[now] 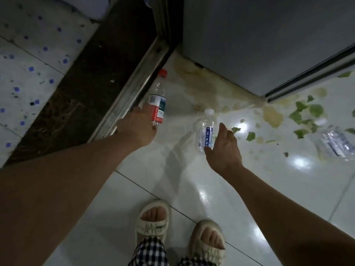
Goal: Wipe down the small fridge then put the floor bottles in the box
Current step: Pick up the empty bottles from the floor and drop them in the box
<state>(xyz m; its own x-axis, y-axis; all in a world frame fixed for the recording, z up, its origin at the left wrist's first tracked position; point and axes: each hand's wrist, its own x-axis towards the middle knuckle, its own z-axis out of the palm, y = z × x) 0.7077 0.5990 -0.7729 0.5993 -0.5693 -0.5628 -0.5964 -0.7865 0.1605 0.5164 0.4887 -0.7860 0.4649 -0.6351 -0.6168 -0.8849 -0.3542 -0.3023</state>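
Your left hand (137,129) curls around the base of the red-cap bottle (158,100), which lies beside the metal door track (134,89). Your right hand (222,148) reaches the white-cap bottle (205,129), fingers behind it; whether they grip it you cannot tell. A crushed bottle (335,144) lies well to the right among green scraps (315,110). The fridge (259,35) stands behind on the stained floor (172,189).

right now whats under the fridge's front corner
Yellowish stains and green leaf scraps spread over the floor beside the fridge. Anything beneath its base is hidden.
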